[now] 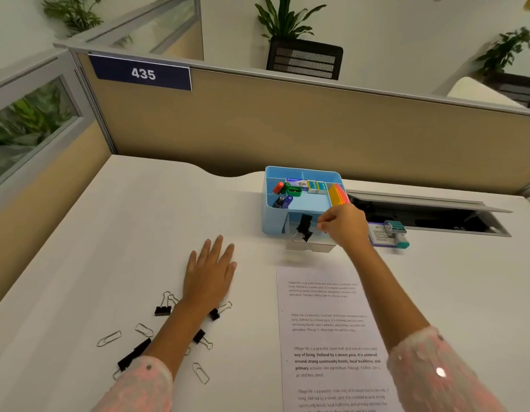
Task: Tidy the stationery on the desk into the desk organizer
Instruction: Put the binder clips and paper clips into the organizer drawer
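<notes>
With the right hand (342,226) curled over the organizer's (302,200) open drawer (309,243), fingers pinched though their hold is unclear, let binder clips (304,228) drop well inside.

Pale blue, black and white against beige.

Light blue desk organizer (272,221) with a clear drawer (311,246); inside, black binder clips (304,227), orange and pink sticky notes (338,194), an orange and a green item, a blue-purple cylinder. White desk (138,233) scattered with black binder clips with silver handles (163,307) and silver paper clips (109,338). White sheet (332,337) printed in black text. Pink speckled sleeves (144,385). Beige partition (287,120) carrying a navy sign with white "435" (143,73).
</notes>
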`<state>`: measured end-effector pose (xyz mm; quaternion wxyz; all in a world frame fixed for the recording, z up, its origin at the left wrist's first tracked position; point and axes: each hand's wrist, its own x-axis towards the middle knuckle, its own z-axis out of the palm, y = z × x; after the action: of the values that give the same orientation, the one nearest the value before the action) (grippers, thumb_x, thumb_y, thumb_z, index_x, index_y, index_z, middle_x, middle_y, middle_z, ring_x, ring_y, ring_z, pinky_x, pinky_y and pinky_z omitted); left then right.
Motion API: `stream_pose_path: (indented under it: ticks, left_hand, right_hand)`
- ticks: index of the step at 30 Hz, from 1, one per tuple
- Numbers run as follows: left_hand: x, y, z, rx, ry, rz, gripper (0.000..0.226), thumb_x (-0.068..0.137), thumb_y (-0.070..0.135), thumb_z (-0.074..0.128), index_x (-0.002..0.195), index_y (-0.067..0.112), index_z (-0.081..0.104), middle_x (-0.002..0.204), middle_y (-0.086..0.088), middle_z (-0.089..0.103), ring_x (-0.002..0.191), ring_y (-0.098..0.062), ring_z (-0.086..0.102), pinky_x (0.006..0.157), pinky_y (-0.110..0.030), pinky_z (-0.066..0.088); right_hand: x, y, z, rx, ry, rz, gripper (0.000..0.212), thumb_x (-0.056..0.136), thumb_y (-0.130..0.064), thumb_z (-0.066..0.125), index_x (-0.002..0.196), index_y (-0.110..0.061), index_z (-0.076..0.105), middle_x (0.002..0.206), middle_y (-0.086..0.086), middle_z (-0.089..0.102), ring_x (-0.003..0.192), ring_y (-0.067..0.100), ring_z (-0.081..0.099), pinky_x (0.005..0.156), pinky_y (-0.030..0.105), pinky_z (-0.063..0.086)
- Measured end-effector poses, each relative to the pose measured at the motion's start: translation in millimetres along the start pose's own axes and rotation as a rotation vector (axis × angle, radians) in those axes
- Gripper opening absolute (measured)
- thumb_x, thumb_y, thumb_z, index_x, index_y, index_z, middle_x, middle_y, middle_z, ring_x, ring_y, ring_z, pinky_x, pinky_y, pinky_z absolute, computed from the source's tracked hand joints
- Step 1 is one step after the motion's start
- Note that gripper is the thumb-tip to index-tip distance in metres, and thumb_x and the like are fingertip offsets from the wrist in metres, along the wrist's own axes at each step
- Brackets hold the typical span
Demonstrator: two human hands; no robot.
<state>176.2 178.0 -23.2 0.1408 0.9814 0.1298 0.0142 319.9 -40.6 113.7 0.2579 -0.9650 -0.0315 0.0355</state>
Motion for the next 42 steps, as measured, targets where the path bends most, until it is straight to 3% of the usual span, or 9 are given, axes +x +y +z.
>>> stream_pose_path:
  ticks: [6,12,14,18,24,28,32,37,42]
  left_hand:
    - [1,-3,7,0.064,-0.032,-0.002,0.054,0.098,0.044,0.015,0.148,0.029,0.004,0.159,0.0,-0.004,0.145,-0.022,-0.005,0.116,-0.046,0.001]
    - [3,-1,-5,0.031,-0.13,-0.002,0.053,0.099,0.043,0.017,0.148,0.029,0.003,0.158,0.001,-0.008,0.145,-0.02,-0.008,0.116,-0.045,-0.002]
    - [5,-5,-16,-0.037,-0.151,0.025,0.05,0.1,0.037,0.024,0.148,0.028,0.016,0.159,0.002,0.001,0.145,-0.018,0.001,0.117,-0.044,0.004]
    - [-8,-24,-43,-0.338,-0.015,0.004,0.037,0.097,0.018,0.041,0.132,0.019,0.051,0.144,-0.001,0.045,0.131,-0.017,0.042,0.111,-0.037,0.03]
    - [-52,-67,-58,-0.321,0.161,-0.059,0.026,0.095,0.02,0.048,0.114,0.019,0.065,0.114,0.0,0.068,0.104,-0.021,0.059,0.094,-0.038,0.04]
    - [-78,-98,-67,-0.421,0.045,-0.002,0.026,0.094,0.019,0.053,0.117,0.02,0.064,0.114,0.006,0.063,0.108,-0.019,0.055,0.096,-0.041,0.042]
    - [-87,-104,-68,-0.353,-0.154,0.059,0.036,0.093,0.02,0.054,0.127,0.034,0.054,0.126,0.017,0.047,0.121,-0.01,0.037,0.104,-0.037,0.027]
    - [-85,-101,-71,-0.239,-0.24,0.117,0.048,0.087,0.02,0.063,0.131,0.036,0.049,0.122,0.012,0.042,0.112,-0.01,0.035,0.097,-0.03,0.031]
    - [-85,-101,-70,-0.282,-0.207,0.116,0.033,0.083,0.018,0.069,0.113,0.029,0.061,0.106,0.009,0.043,0.101,-0.013,0.04,0.084,-0.025,0.038]
  right_hand:
    - [16,-4,8,-0.069,-0.148,-0.055,0.019,0.082,-0.013,0.069,0.101,-0.009,0.073,0.102,0.008,0.069,0.099,0.021,0.056,0.087,0.03,0.048]
    - [7,-8,19,-0.071,-0.001,-0.061,0.021,0.087,-0.006,0.061,0.107,-0.005,0.068,0.109,0.014,0.066,0.105,0.027,0.056,0.086,0.028,0.046]
    - [-7,-8,23,0.005,0.112,-0.102,0.02,0.09,-0.007,0.058,0.106,-0.003,0.068,0.107,0.015,0.068,0.103,0.025,0.058,0.081,0.026,0.046]
    - [-49,-16,40,0.158,0.218,-0.215,0.017,0.09,-0.009,0.058,0.1,-0.005,0.07,0.103,0.012,0.07,0.097,0.022,0.061,0.079,0.022,0.045]
    - [-127,-25,94,0.34,0.023,-0.349,0.029,0.086,-0.001,0.061,0.114,-0.009,0.064,0.113,0.007,0.065,0.091,0.014,0.062,0.082,0.024,0.053]
    - [-165,-31,129,0.231,-0.198,-0.558,0.034,0.085,0.002,0.055,0.116,-0.01,0.064,0.12,0.007,0.063,0.109,0.023,0.058,0.093,0.028,0.047]
    - [-178,-28,149,0.039,-0.283,-0.737,0.03,0.093,-0.008,0.05,0.12,-0.013,0.063,0.129,0.003,0.06,0.119,0.025,0.05,0.095,0.035,0.046]
    - [-184,-27,153,-0.037,-0.213,-0.738,0.025,0.095,-0.017,0.049,0.115,-0.013,0.063,0.123,0.002,0.061,0.111,0.024,0.053,0.083,0.034,0.05]
    - [-188,-19,153,0.018,-0.169,-0.623,0.025,0.092,-0.015,0.051,0.115,-0.013,0.063,0.118,0.001,0.06,0.108,0.021,0.051,0.077,0.031,0.047]
